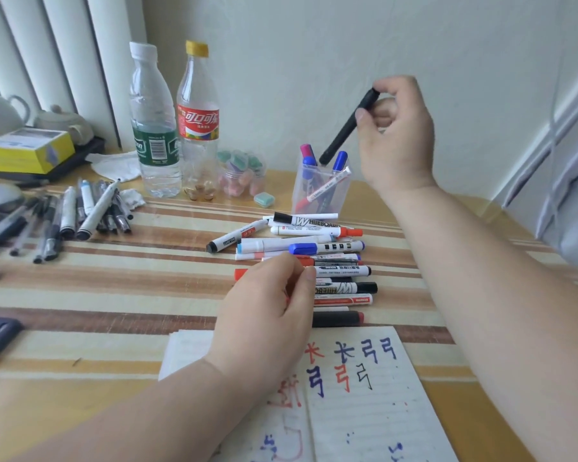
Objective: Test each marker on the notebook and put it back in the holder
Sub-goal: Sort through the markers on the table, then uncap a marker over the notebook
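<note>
Black marker (347,128) pinched at top end by fingers of right hand (397,138), tilted, lower tip at rim of holder (321,191). Left hand (264,311) laid on marker pile (331,248), fingers curled; grip cannot be told. Notebook (364,395) open on surface (114,288).

1. A white marker (306,221), beyond the left hand (264,315), read "WHITEBOARD" in black.
2. A second white marker (344,288), just right of that hand's thumb, showed the same word upside down, partly covered.
3. A red-banded marker (342,300) just nearer read "MARKER".
4. A yellow-capped bottle (198,123), far left of the right hand (397,135), carried "可口可乐" on its red label.
5. The notebook (364,411), right of the left wrist, bore handwritten "长" and "弓" in red, blue and black.
</note>
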Demonstrator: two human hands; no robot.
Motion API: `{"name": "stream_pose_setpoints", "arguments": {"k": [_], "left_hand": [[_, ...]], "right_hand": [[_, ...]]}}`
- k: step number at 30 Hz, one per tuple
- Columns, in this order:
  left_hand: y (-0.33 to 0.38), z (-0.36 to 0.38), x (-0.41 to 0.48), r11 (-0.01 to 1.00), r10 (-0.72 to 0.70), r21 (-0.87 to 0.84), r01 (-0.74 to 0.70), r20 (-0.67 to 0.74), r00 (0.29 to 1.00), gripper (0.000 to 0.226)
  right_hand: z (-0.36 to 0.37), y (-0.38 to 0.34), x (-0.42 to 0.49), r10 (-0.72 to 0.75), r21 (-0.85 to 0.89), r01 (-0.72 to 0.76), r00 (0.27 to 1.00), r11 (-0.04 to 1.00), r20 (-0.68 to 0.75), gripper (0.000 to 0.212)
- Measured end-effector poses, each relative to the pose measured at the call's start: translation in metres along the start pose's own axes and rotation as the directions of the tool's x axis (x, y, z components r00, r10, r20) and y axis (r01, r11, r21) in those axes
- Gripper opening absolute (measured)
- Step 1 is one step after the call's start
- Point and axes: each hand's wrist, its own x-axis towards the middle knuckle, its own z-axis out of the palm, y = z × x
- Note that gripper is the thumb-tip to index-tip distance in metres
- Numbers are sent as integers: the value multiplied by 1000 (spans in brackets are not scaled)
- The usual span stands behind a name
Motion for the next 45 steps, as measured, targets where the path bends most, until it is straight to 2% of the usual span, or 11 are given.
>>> {"name": "stream_pose_setpoints", "arguments": {"k": [3, 7, 12, 15, 20, 22, 30, 33, 36, 41, 45], "left_hand": [[0, 0, 0, 1000, 1, -31, -1, -5, 1000, 34], [3, -3, 1, 992, -20, -122, 18, -15, 1000, 40], [5, -8, 1, 952, -99, -297, 75, -68, 993, 44], [2, -7, 3, 926, -145, -365, 95, -111, 983, 47], [3, -9, 5, 907, -159, -407, 106, -98, 982, 48], [5, -9, 5, 909, -141, -406, 98, -79, 987, 48], [6, -7, 3, 935, -91, -335, 116, 91, 992, 34], [9, -6, -1, 983, -10, -181, 39, 157, 988, 31], [16, -8, -5, 989, 111, -116, -89, 205, 972, 33], [26, -1, -15, 946, 222, 132, -295, 396, 891, 14], [30, -1, -20, 948, 256, 53, -314, 459, 851, 29]], "right_hand": [[11, 12, -5, 84, -203, -40, 974, 978, 211, 14], [10, 15, -15, 199, -374, -17, 869, 927, 453, 28], [-18, 4, -28, 118, -430, 77, 906, 899, 408, 50], [-47, -18, -62, 89, -309, 35, 922, 951, 376, 26], [-97, -43, -132, 383, -470, 16, 556, 883, 738, 7], [-102, -38, -149, 387, -493, 89, 506, 865, 771, 17], [-102, -17, -164, 155, -233, 48, 612, 971, 775, 19], [-114, -10, -161, 143, -33, -168, 706, 985, 693, 14], [-124, -11, -159, 214, 309, -442, 800, 842, 561, 9], [-113, -25, -170, 372, 526, -647, 756, 552, 539, 9], [-109, -32, -177, 258, 382, -601, 715, 703, 650, 16]]}}
